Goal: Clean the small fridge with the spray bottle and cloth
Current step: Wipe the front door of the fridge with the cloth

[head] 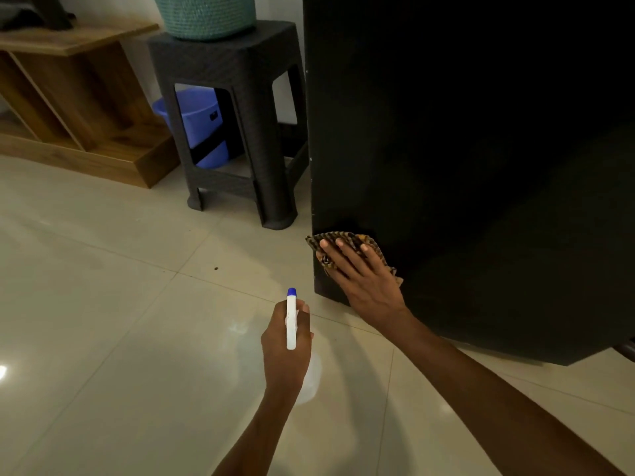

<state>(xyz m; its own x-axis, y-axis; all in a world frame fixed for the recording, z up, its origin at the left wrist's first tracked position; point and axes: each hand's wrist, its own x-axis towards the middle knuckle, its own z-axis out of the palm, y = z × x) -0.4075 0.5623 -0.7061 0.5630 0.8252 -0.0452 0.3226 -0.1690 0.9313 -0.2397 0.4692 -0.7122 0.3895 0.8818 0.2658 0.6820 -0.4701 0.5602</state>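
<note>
The small black fridge [464, 149] fills the right half of the view, standing on the tiled floor. My right hand [360, 276] lies flat on a brown patterned cloth [347, 240] and presses it against the fridge's side, low down near its left bottom corner. My left hand [285, 345] is closed around a spray bottle [291, 319] with a white head and a blue nozzle tip. It hovers above the floor, just left of the fridge corner. The bottle's body is hidden under the hand.
A dark plastic stool [237, 125] stands left of the fridge with a teal basket [206, 15] on top and a blue bucket [202, 125] behind it. A wooden shelf unit [79, 108] sits at far left. Glossy cream floor tiles [120, 338] spread across the foreground.
</note>
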